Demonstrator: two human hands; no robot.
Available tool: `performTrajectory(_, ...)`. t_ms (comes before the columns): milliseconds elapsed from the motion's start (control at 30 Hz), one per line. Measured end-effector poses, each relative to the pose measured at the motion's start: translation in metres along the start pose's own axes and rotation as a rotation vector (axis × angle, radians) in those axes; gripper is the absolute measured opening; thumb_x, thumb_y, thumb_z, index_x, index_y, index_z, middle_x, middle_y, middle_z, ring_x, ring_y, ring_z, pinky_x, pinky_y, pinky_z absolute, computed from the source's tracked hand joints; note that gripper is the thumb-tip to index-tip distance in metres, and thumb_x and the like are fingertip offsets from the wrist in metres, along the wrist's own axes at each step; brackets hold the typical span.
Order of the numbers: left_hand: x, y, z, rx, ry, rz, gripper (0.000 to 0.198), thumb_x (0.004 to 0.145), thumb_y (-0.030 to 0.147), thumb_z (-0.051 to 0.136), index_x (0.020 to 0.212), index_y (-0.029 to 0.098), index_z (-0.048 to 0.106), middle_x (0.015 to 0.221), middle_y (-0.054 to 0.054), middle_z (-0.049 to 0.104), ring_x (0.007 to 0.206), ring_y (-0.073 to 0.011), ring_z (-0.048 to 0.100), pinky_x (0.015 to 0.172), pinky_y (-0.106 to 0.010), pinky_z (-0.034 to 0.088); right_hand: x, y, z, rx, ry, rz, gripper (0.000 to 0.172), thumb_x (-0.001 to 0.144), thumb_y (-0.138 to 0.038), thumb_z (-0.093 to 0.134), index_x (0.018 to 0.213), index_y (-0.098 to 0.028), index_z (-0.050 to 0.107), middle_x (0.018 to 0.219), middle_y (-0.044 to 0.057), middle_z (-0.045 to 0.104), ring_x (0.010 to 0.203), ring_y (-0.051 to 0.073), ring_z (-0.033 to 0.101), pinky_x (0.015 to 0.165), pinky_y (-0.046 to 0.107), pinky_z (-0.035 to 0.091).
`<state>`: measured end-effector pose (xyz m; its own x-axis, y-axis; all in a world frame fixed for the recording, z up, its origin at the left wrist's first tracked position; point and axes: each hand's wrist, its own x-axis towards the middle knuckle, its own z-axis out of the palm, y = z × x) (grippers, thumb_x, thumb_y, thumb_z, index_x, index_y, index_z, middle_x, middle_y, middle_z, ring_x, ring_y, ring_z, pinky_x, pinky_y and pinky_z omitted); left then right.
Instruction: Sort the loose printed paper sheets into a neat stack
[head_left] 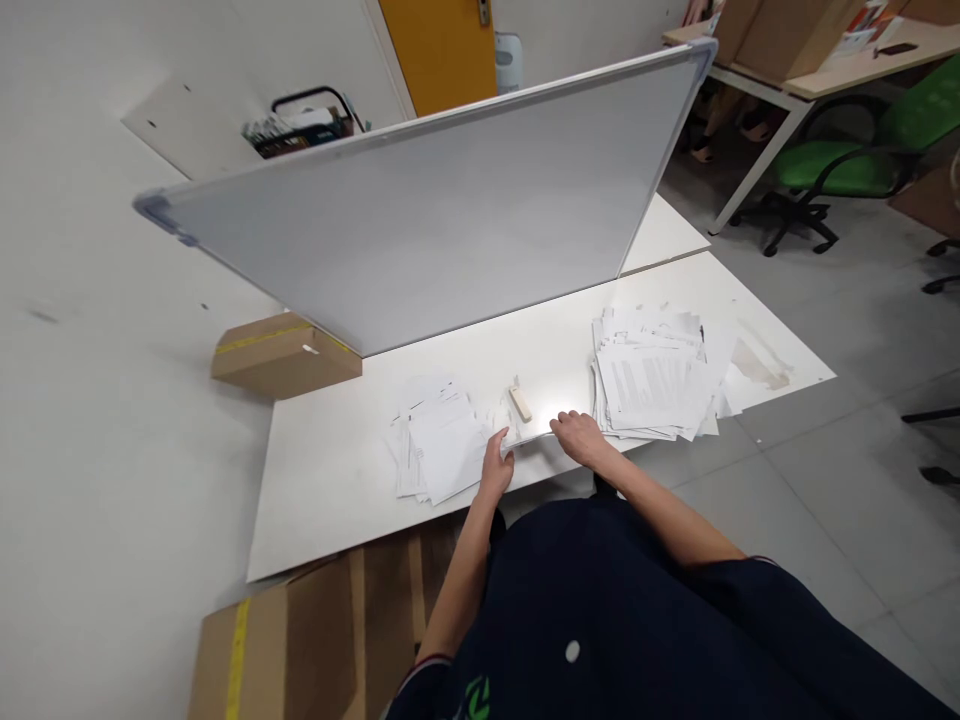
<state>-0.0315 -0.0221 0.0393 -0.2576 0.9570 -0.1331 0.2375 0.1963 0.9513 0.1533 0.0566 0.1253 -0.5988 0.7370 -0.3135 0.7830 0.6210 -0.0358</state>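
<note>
Far left, low: large cardboard box (315, 640) with a yellow tape strip, partly under the near edge of the white table (322, 480). Above it, at the table's back left corner, smaller cardboard box (289, 362), also taped yellow. Along the back, big whiteboard (450, 230), up on its long edge.

Left part of table: loose pile of paper (448, 450), edges fanned unevenly. Just beside it, left hand (496, 468), thumb and fingers drawn together on the left end of a thin white sheet (532, 438). Looks like paper, seen almost edge-on; cannot tell how many layers. Lies straight between the hands, close in front of the body, long axis side to side, right end slightly farther off.

Beyond that sheet: small cream block (520, 403), flat on the table, long axis running away from the body, across the line of the sheet. Sits between the hands in the side-to-side sense, a touch nearer to the left.

Right end of sheet: right hand (577, 437), fingers curled down and closed on it, no visible gap. Close to its right, bigger paper pile (652, 385), print showing on the upper pages; cannot tell whether touching the wrist. Farther right, brownish patch (761, 365) on the tabletop, then green chair (840, 172) on the floor.
</note>
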Motion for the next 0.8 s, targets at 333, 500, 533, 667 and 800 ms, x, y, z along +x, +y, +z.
performTrajectory(333, 0.0049, -0.0118, 0.0095, -0.008, 0.053, -0.048, 0.038, 0.07, 0.013, 0.054, 0.107, 0.021, 0.053, 0.111, -0.007, 0.056, 0.11, -0.0192, 0.047, 0.098, -0.037, 0.029, -0.0002, -0.0064, 0.0062, -0.003, 0.014, 0.009, 0.025, 0.08, -0.004, 0.036, 0.094, -0.015, 0.053, 0.091, 0.013, 0.057, 0.086, 0.022, 0.051, 0.067, 0.031, 0.034)
performTrajectory(500, 0.0052, -0.0108, 0.0088, 0.022, 0.077, -0.062, 0.023, 0.073, 0.02, 0.054, 0.096, 0.021, 0.059, 0.101, -0.006, 0.06, 0.101, -0.02, 0.052, 0.094, -0.037, 0.033, 0.0, -0.0088, 0.0041, -0.011, 0.04, 0.001, 0.022, 0.082, -0.007, 0.036, 0.094, -0.016, 0.052, 0.09, 0.012, 0.058, 0.085, 0.022, 0.051, 0.068, 0.031, 0.033)
performTrajectory(533, 0.0052, -0.0104, 0.0085, 0.023, 0.081, -0.055, 0.022, 0.074, 0.02, 0.053, 0.095, 0.022, 0.059, 0.1, -0.006, 0.061, 0.101, -0.0196, 0.053, 0.094, -0.037, 0.033, 0.0001, -0.0091, 0.0038, -0.013, 0.047, 0.003, 0.021, 0.082, -0.007, 0.036, 0.094, -0.016, 0.052, 0.09, 0.013, 0.058, 0.085, 0.023, 0.051, 0.067, 0.032, 0.033)
performTrajectory(667, 0.006, -0.0098, 0.0083, 0.02, 0.073, -0.041, 0.022, 0.074, 0.019, 0.053, 0.095, 0.022, 0.06, 0.1, -0.005, 0.062, 0.099, -0.0192, 0.053, 0.092, -0.036, 0.035, 0.0015, -0.0097, 0.0036, -0.015, 0.041, 0.003, 0.022, 0.082, -0.007, 0.036, 0.094, -0.016, 0.052, 0.09, 0.012, 0.058, 0.085, 0.023, 0.051, 0.067, 0.032, 0.033)
performTrajectory(800, 0.007, -0.011, 0.0087, 0.078, 0.054, -0.024, 0.025, 0.076, 0.02, 0.05, 0.1, 0.022, 0.058, 0.102, -0.006, 0.061, 0.099, -0.0199, 0.054, 0.092, -0.037, 0.035, 0.0032, -0.0097, 0.0039, 0.001, 0.029, 0.015, 0.022, 0.083, -0.008, 0.035, 0.095, -0.016, 0.052, 0.092, 0.012, 0.059, 0.088, 0.023, 0.051, 0.069, 0.032, 0.033)
